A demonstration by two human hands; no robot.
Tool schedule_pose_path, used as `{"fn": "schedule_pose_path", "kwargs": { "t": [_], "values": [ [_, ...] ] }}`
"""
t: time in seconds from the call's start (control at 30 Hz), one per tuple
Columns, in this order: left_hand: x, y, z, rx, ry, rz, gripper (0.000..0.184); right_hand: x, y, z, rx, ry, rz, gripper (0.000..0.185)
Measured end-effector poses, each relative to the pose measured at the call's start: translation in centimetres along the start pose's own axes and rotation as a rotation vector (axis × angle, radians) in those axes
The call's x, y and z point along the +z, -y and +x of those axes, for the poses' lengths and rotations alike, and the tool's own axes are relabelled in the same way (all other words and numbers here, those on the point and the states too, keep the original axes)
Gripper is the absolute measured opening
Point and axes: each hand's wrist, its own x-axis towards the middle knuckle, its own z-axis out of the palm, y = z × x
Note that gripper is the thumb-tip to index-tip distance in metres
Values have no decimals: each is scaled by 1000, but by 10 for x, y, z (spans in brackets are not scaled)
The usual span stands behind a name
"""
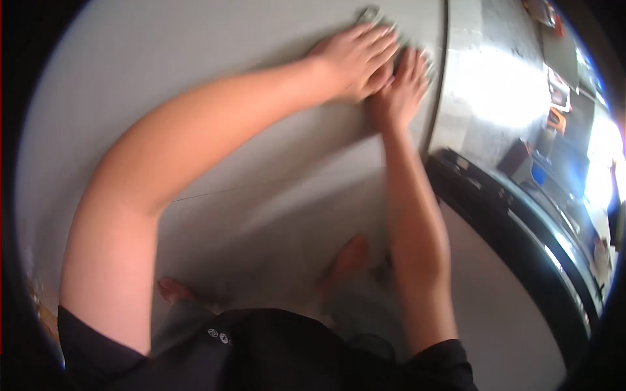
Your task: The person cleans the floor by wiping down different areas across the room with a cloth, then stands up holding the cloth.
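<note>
My left hand [362, 57] presses palm down on a crumpled greyish cloth [370, 14] on the pale tiled floor [222, 39]. Beside it, nearly touching, my right hand [403, 88] bears down on the cloth's right part, with its fingers curved over it. Edges of the cloth poke out past the fingertips of both hands; the rest is hidden under them. Both arms reach forward. Motion blurs the hands and the cloth slightly.
Right of my hands, a dark seam [444, 39] borders a shiny strip of floor [486, 85] with strong glare. A black, curved-looking frame [495, 202] runs along the right. Beyond it are an orange stool [556, 121] and blurred items. My bare feet [352, 257] are below.
</note>
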Motion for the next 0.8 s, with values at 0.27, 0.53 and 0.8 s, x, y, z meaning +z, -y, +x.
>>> {"fn": "schedule_pose_path", "kwargs": {
  "t": [0.27,0.53,0.8],
  "values": [
    [-118,-127,-286,535,468,-598,85,-80,192,-407,542,328,-84,79],
    [-145,-166,-310,392,575,-339,94,-110,97,-399,-99,260,160,83],
    [-126,-202,-304,79,492,-325,94,-106,13,-296,-633,412,266,81]
  ]
}}
